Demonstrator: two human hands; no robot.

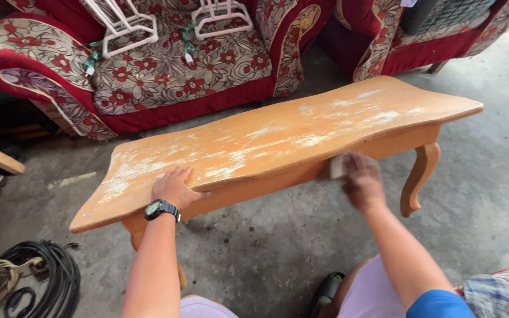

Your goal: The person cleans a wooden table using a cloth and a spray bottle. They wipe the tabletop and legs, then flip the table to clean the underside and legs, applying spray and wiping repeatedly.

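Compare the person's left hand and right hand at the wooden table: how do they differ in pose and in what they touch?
The left hand lies flat on the table top near its front edge; the right hand is lower, against the table's front side.
The left hand holds nothing; the right hand grips a small pale pad.
The left hand looks sharp, with a watch on its wrist; the right hand is blurred and has no watch.
Both are bare and touch the same table.

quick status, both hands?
Left hand: open, flat on the wooden table top near its front edge.
Right hand: motion-blurred, closed on a small pale block against the table's front edge.
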